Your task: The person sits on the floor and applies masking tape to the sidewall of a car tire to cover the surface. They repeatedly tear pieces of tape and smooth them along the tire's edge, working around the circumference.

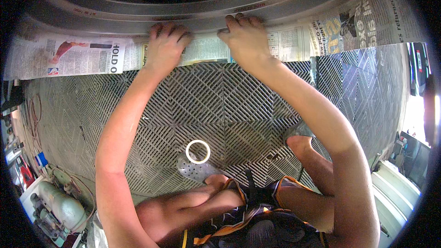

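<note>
A strip of newspaper (87,57) runs along the lower edge of a large grey curved panel (151,11) with dark openings. My left hand (165,48) lies over the newspaper left of centre, its bent fingers gripping along the panel's edge. My right hand (248,39) grips the newspaper a short way to the right, fingers curled at the same edge; a ring shows on one finger. Both hands' fingertips are partly hidden against the panel. Below them, near my foot, appears a white ring (198,162), like a roll of tape.
I squat on grey slatted floor tiles (197,96), wearing a grey perforated clog (193,170). At the lower left are a silver tank (62,200), like a compressor, and a hose. White panels (390,193) stand at the lower right. A red hose (34,115) lies at the left.
</note>
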The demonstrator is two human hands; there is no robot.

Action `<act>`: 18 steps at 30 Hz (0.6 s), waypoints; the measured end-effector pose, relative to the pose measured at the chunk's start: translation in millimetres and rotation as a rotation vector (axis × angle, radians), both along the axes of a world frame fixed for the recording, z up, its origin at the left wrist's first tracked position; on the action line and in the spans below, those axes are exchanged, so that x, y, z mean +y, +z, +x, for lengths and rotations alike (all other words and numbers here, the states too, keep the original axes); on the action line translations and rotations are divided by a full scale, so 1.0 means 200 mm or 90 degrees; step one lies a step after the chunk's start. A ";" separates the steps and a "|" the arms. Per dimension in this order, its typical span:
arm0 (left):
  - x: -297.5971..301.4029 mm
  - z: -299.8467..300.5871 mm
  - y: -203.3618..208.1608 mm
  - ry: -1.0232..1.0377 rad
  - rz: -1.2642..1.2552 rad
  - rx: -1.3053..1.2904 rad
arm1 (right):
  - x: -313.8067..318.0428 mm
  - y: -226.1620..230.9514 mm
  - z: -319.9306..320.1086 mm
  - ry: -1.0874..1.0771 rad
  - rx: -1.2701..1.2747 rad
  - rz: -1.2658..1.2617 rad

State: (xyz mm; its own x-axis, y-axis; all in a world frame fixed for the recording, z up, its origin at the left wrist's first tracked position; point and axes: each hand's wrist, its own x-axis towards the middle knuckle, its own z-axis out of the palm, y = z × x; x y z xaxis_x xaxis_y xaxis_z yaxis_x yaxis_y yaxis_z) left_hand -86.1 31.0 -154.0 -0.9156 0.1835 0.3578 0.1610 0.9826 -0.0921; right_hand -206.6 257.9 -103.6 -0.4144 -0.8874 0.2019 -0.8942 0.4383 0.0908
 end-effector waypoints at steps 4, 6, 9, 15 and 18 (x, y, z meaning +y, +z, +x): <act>-0.01 0.01 0.01 0.017 -0.011 -0.034 | -0.02 -0.02 0.01 -0.009 -0.005 0.017; -0.02 0.02 0.03 0.029 -0.047 -0.056 | -0.03 -0.03 0.02 -0.005 -0.003 -0.003; -0.02 0.03 0.04 0.037 -0.051 -0.053 | -0.05 -0.03 0.03 0.005 -0.010 -0.010; -0.03 0.04 0.05 0.033 -0.039 -0.040 | -0.06 -0.02 0.03 0.030 0.024 0.012; -0.03 0.04 0.05 0.033 -0.040 -0.036 | -0.06 -0.03 0.03 0.031 0.033 0.017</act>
State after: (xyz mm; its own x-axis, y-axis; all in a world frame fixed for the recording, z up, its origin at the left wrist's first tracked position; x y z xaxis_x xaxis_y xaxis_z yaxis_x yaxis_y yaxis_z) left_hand -77.1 24.3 -143.5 -0.9431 0.1550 0.2942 0.1162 0.9825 -0.1454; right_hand -200.7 244.9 -109.9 -0.3605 -0.9115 0.1980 -0.9083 0.3913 0.1478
